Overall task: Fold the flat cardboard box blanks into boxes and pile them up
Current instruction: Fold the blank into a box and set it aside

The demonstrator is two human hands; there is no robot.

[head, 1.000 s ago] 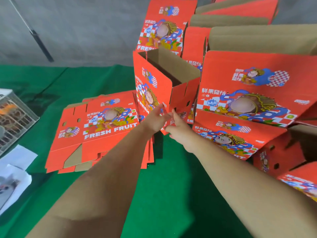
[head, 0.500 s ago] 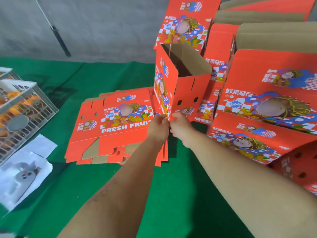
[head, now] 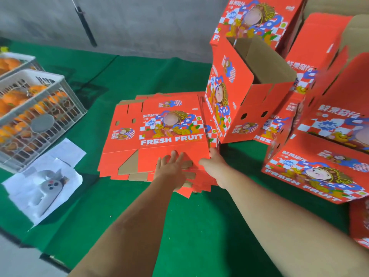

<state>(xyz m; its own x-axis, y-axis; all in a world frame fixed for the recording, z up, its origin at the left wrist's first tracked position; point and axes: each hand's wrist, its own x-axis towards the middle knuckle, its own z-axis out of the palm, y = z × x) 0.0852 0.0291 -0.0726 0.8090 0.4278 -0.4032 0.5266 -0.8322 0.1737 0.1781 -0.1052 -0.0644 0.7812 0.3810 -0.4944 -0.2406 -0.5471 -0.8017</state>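
A stack of flat blanks (head: 159,126), glossy red corrugated card printed "FRESH FRUIT", lies on the green cloth (head: 179,226). The left hand (head: 170,166) rests flat on it, fingers straight. The right hand (head: 214,162) grips its right edge. A folded open-topped box (head: 245,100) stands just beside.

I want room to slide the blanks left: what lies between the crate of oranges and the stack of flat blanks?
In the head view, only bare green cloth separates the grey plastic crate of oranges from the stack of flat red cardboard blanks.
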